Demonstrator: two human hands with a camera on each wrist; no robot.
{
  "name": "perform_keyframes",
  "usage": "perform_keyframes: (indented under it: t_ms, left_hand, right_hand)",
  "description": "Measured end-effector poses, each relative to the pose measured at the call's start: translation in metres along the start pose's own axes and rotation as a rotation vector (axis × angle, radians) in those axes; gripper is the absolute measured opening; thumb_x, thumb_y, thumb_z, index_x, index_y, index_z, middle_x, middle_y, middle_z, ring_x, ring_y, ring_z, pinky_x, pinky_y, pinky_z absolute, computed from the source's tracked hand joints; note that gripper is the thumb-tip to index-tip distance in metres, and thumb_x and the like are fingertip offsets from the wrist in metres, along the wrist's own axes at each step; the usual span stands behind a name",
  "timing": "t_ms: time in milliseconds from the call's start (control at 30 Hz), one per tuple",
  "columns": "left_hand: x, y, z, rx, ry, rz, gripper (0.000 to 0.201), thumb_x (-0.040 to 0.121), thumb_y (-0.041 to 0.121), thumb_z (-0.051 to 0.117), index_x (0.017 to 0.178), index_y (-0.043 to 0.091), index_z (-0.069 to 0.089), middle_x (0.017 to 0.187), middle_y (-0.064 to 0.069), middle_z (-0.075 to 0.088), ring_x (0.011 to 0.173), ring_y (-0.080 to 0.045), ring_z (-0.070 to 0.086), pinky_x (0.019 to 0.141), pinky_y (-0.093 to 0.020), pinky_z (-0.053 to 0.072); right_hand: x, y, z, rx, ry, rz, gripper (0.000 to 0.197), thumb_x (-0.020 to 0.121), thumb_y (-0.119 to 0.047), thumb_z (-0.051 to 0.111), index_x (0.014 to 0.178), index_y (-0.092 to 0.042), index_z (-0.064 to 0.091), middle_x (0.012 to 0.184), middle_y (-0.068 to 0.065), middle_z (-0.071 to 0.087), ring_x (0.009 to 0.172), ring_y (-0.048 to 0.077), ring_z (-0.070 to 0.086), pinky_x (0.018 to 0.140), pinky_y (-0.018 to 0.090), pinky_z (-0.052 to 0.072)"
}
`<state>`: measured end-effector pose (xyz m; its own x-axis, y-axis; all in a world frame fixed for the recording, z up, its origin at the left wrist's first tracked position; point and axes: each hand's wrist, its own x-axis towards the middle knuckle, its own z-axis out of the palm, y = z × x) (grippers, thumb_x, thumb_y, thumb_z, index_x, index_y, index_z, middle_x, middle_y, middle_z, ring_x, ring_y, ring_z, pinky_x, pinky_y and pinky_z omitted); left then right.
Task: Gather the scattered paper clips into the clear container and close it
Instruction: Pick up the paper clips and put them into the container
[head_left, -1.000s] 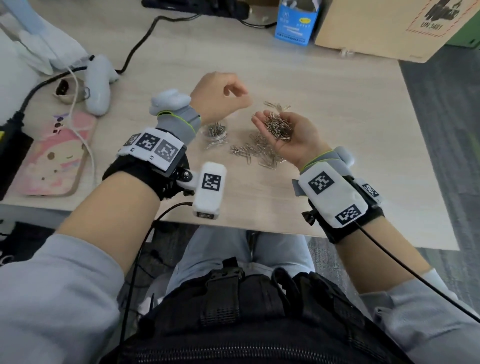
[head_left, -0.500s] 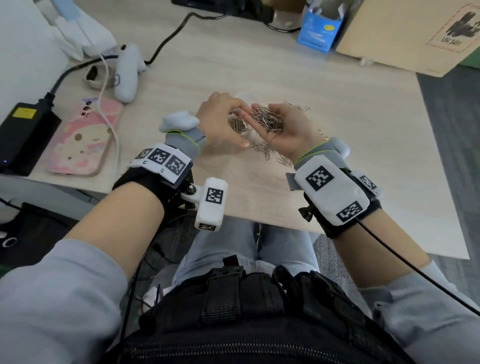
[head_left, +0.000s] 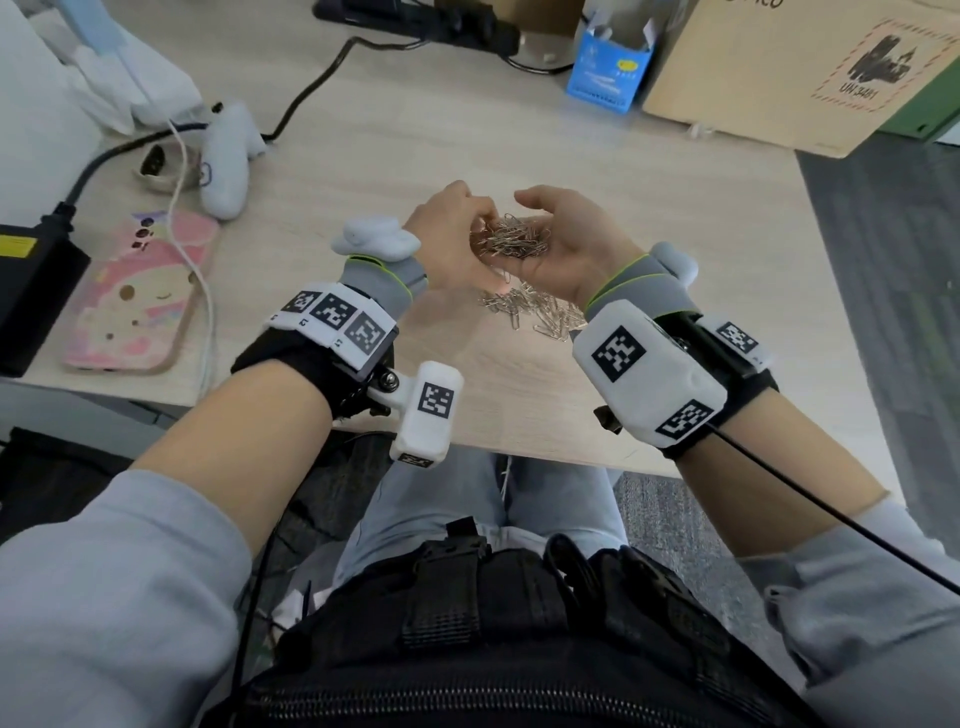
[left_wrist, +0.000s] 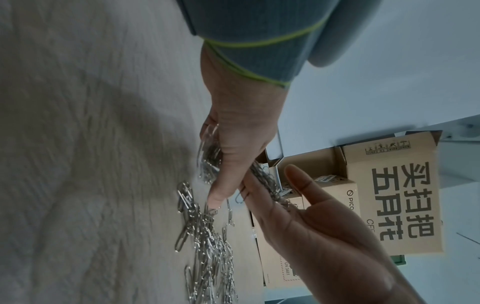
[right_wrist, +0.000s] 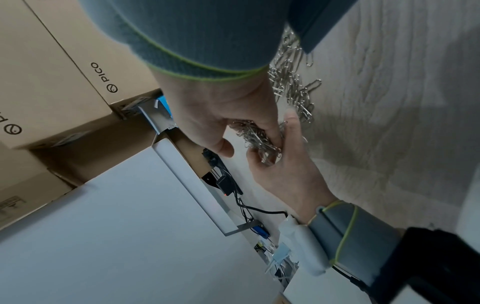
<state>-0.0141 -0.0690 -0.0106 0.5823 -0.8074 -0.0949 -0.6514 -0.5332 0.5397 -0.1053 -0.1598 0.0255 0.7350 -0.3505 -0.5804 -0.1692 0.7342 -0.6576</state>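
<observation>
My right hand (head_left: 571, 260) is cupped palm up above the wooden table (head_left: 675, 218), its fingers curled round a heap of silver paper clips (head_left: 514, 243). The left hand (head_left: 447, 234) presses against its fingertip side. In the left wrist view, the left hand (left_wrist: 239, 123) grips the small clear container (left_wrist: 207, 158), tilted, with clips inside, beside the right palm's clips (left_wrist: 267, 183). From the head view the container is hidden behind the left hand. More loose clips (head_left: 535, 314) lie on the table under the hands, as the clip pile (right_wrist: 291, 82) shows beside the right hand (right_wrist: 221, 115).
A pink phone case (head_left: 140, 296), a white controller (head_left: 228, 161), cables and a black power adapter (head_left: 31, 291) sit at the left. A blue box (head_left: 608, 73) and a cardboard box (head_left: 779, 67) stand at the back. The table's front edge (head_left: 519, 452) is close to my lap.
The left hand took the clear container off the table and brought it up against the right hand. The right hand stayed cupped round its clips and drew nearer.
</observation>
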Motion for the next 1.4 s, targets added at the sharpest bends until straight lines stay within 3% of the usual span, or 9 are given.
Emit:
perform_keyframes:
  t_ms: [167,367,500,667,833,967,1167,1267,1400]
  left_hand:
    - [0.001,-0.003,0.001,-0.024,-0.003,-0.019,0.084,0.029,0.066,0.054,0.101,0.025,0.060,0.097,0.003,0.041,0.085,-0.018,0.046,0.075,-0.025,0.033]
    - [0.002,-0.008,0.001,-0.042,-0.007,-0.033,0.073,0.036,0.063,0.063,0.098,0.024,0.060,0.097,0.002,0.041,0.086,-0.018,0.047,0.075,-0.025,0.034]
    - [0.002,-0.011,0.001,-0.063,0.001,-0.042,0.067,0.034,0.065,0.063,0.089,0.026,0.057,0.096,0.002,0.042,0.086,-0.018,0.049,0.075,-0.026,0.035]
    - [0.000,-0.014,0.001,-0.107,0.009,-0.046,0.064,0.032,0.066,0.062,0.082,0.027,0.051,0.094,0.000,0.043,0.085,-0.021,0.050,0.077,-0.029,0.043]
    - [-0.002,-0.012,0.000,-0.152,0.043,-0.027,0.088,0.028,0.068,0.055,0.102,0.020,0.062,0.098,0.002,0.042,0.088,-0.014,0.047,0.078,-0.023,0.036]
    - [-0.004,-0.012,0.000,-0.179,0.051,0.002,0.085,0.031,0.069,0.060,0.102,0.022,0.063,0.098,0.002,0.043,0.089,-0.012,0.046,0.078,-0.023,0.035]
    - [-0.004,-0.017,0.000,-0.164,0.045,0.033,0.065,0.050,0.046,0.085,0.105,0.021,0.062,0.102,0.000,0.043,0.095,-0.014,0.048,0.083,-0.024,0.038]
    - [-0.005,-0.019,0.000,-0.174,0.048,0.068,0.073,0.039,0.058,0.074,0.102,0.023,0.062,0.101,0.002,0.045,0.092,-0.011,0.048,0.079,-0.022,0.037]
    - [-0.005,-0.022,0.001,-0.191,0.038,0.077,0.061,0.048,0.043,0.082,0.102,0.022,0.062,0.100,0.003,0.044,0.088,-0.010,0.046,0.067,-0.009,0.033]
  right_hand:
    - [-0.001,-0.007,0.004,-0.078,-0.013,0.055,0.027,0.093,-0.017,0.046,0.098,0.010,0.048,0.093,0.020,0.052,0.085,0.035,0.057,0.073,0.044,0.055]
    - [-0.001,-0.009,0.007,-0.061,-0.074,0.106,0.046,0.092,-0.021,0.048,0.121,0.014,0.040,0.104,0.024,0.048,0.092,0.038,0.056,0.089,0.047,0.050]
    - [-0.005,-0.012,0.008,-0.109,-0.148,0.113,0.058,0.094,-0.025,0.045,0.131,0.017,0.032,0.133,0.030,0.045,0.111,0.040,0.054,0.096,0.045,0.046]
    - [-0.006,-0.016,0.006,-0.195,-0.182,0.093,0.048,0.093,-0.028,0.045,0.122,0.011,0.042,0.119,0.026,0.048,0.104,0.040,0.055,0.103,0.043,0.043]
    - [-0.007,-0.018,-0.004,-0.312,-0.142,0.036,0.036,0.094,-0.026,0.042,0.110,0.003,0.054,0.109,0.021,0.062,0.097,0.036,0.061,0.092,0.039,0.050]
    - [-0.006,-0.017,-0.014,-0.370,-0.111,0.006,0.031,0.094,-0.025,0.041,0.100,-0.003,0.061,0.107,0.016,0.068,0.100,0.031,0.065,0.090,0.036,0.054]
    - [-0.003,-0.012,-0.018,-0.567,-0.076,-0.081,0.029,0.095,-0.024,0.039,0.098,-0.007,0.063,0.098,0.006,0.072,0.054,0.010,0.066,0.040,0.014,0.041]
    - [-0.003,-0.005,-0.012,-0.774,-0.140,-0.083,0.029,0.094,-0.026,0.044,0.107,-0.009,0.063,0.105,0.005,0.070,0.045,0.011,0.061,0.042,0.015,0.042]
    - [-0.006,0.003,-0.003,-0.914,-0.170,-0.115,0.030,0.090,-0.022,0.053,0.110,-0.003,0.064,0.109,0.005,0.067,0.041,0.013,0.059,0.045,0.018,0.046]
